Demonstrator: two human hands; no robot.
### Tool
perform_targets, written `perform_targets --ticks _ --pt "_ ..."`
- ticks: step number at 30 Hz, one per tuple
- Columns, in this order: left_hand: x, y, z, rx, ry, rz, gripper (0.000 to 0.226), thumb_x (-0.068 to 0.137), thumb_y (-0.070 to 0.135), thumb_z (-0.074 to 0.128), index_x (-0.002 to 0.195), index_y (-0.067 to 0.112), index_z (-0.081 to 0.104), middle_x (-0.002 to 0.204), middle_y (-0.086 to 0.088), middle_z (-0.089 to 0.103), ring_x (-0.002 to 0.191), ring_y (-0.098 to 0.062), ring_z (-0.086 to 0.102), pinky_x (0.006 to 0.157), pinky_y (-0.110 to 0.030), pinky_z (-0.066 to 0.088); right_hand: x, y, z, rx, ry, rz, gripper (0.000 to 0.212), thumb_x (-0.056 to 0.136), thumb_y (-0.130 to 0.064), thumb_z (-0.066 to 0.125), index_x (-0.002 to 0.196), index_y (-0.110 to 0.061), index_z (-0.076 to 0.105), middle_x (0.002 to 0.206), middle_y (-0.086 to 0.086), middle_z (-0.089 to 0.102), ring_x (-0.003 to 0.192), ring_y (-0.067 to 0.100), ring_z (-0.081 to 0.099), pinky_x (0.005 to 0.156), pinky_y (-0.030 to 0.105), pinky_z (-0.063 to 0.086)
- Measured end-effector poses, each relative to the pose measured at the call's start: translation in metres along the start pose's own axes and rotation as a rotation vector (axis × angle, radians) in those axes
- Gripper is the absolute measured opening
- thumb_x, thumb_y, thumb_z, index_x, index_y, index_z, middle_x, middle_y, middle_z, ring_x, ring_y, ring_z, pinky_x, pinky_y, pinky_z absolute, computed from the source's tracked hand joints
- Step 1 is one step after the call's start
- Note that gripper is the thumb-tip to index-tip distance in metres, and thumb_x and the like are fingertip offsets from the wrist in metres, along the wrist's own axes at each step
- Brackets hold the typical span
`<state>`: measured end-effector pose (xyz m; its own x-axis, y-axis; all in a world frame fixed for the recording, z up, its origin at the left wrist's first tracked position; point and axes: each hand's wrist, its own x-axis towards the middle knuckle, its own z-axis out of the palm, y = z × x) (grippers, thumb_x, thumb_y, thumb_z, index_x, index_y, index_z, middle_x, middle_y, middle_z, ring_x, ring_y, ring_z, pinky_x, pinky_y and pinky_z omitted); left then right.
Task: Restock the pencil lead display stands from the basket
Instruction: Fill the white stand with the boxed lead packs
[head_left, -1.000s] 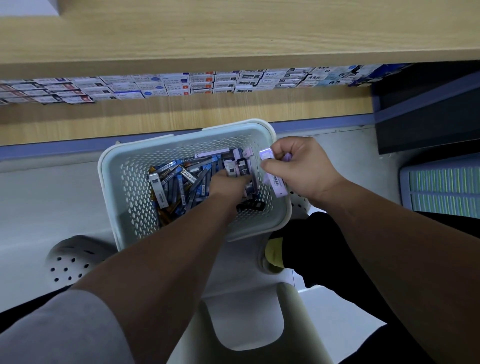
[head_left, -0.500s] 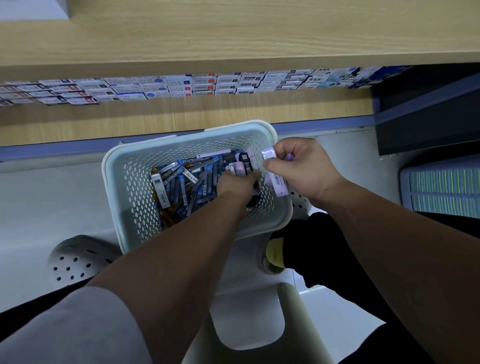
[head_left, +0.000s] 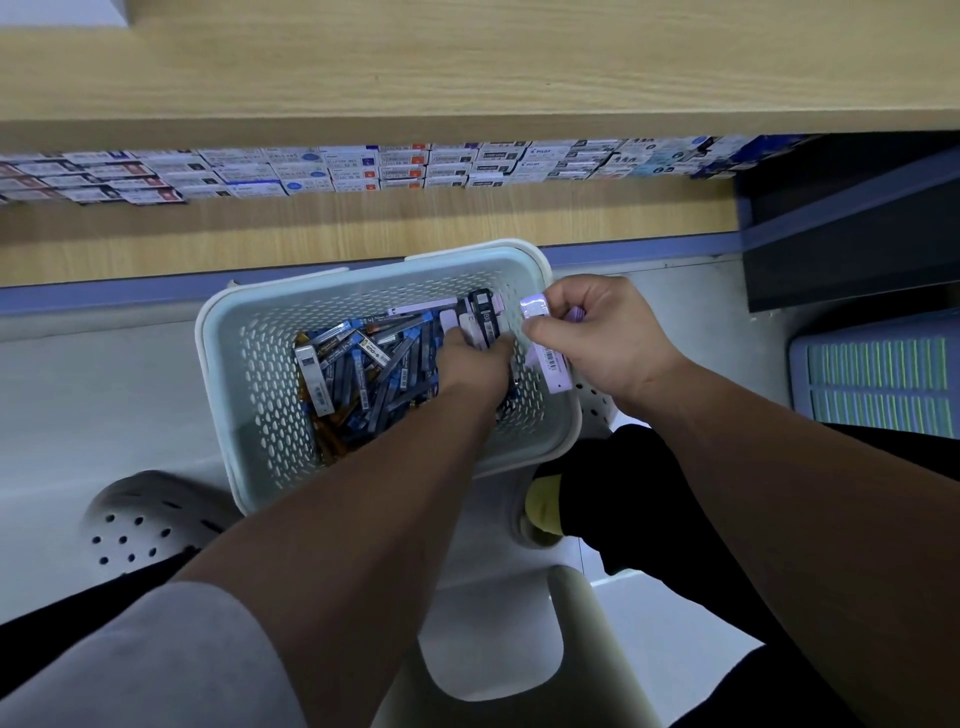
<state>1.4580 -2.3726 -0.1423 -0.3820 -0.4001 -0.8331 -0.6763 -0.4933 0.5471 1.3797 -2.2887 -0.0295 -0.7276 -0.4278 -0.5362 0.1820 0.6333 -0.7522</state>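
The pale basket (head_left: 221, 338) of lead cases (head_left: 363, 376) sits on the grey floor (head_left: 104, 395) before a wooden shelf (head_left: 363, 228) lined with boxes (head_left: 358, 170). Inside it, the left hand (head_left: 470, 361) grips a black case (head_left: 483, 318). The right hand (head_left: 610, 338) pinches lilac cases (head_left: 553, 366) over its right rim.

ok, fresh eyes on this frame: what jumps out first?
The pale perforated basket sits at centre, below the wooden shelf, with a jumbled heap of lead cases inside. The left hand reaches into that heap, its grip hidden, while the right hand at the basket's right rim grips lilac cases. Behind, a row of small boxes lines the shelf.
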Motion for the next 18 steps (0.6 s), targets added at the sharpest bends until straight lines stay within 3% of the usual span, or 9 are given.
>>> perform_targets --ticks 3,6,9,14,18 --pt "0.004 0.007 0.000 -0.016 -0.023 -0.012 0.051 0.086 0.037 0.069 0.128 0.014 0.054 0.118 -0.009 0.068 0.101 -0.031 0.068 0.089 -0.047 0.056 0.000 0.000 0.001 0.015 -0.018 0.006 0.007 0.083 -0.005 0.073 0.076 -0.007 0.072 0.074 0.021 0.072 0.054 0.009 0.052 0.056 0.021 0.044" --pt "0.007 0.010 -0.001 0.015 -0.053 -0.058 0.058 0.086 0.042 0.066 0.131 0.010 0.049 0.123 -0.011 0.064 0.105 -0.032 0.066 0.084 -0.043 0.054 0.001 0.001 0.000 0.019 -0.013 -0.003 0.012 0.083 -0.005 0.073 0.073 -0.011 0.072 0.073 0.018 0.070 0.052 0.006 0.050 0.055 0.019 0.042" --pt "0.009 0.009 -0.002 0.043 -0.042 -0.040 0.050 0.091 0.038 0.065 0.128 0.008 0.049 0.119 -0.011 0.063 0.102 -0.031 0.066 0.079 -0.038 0.053 0.001 0.002 0.000 0.021 -0.020 -0.004 0.010 0.083 -0.006 0.073 0.075 -0.011 0.072 0.078 0.024 0.072 0.054 0.009 0.052 0.056 0.021 0.043" --pt "0.008 0.010 -0.006 0.090 -0.083 0.008 0.045 0.090 0.036 0.068 0.124 0.009 0.055 0.110 -0.011 0.065 0.082 -0.026 0.059 0.070 -0.035 0.051 0.003 0.006 -0.001 0.041 -0.018 0.004 0.011 0.077 -0.017 0.073 0.079 -0.006 0.073 0.080 0.026 0.071 0.063 0.018 0.053 0.061 0.027 0.044" --pt "0.010 0.010 -0.011 0.103 -0.150 0.002 0.046 0.087 0.039 0.072 0.120 0.009 0.059 0.099 -0.010 0.066 0.070 -0.020 0.055 0.056 -0.027 0.040 0.003 0.007 -0.003 0.033 -0.013 0.005 0.005 0.082 -0.010 0.074 0.081 -0.005 0.074 0.081 0.028 0.071 0.061 0.016 0.056 0.061 0.025 0.045"
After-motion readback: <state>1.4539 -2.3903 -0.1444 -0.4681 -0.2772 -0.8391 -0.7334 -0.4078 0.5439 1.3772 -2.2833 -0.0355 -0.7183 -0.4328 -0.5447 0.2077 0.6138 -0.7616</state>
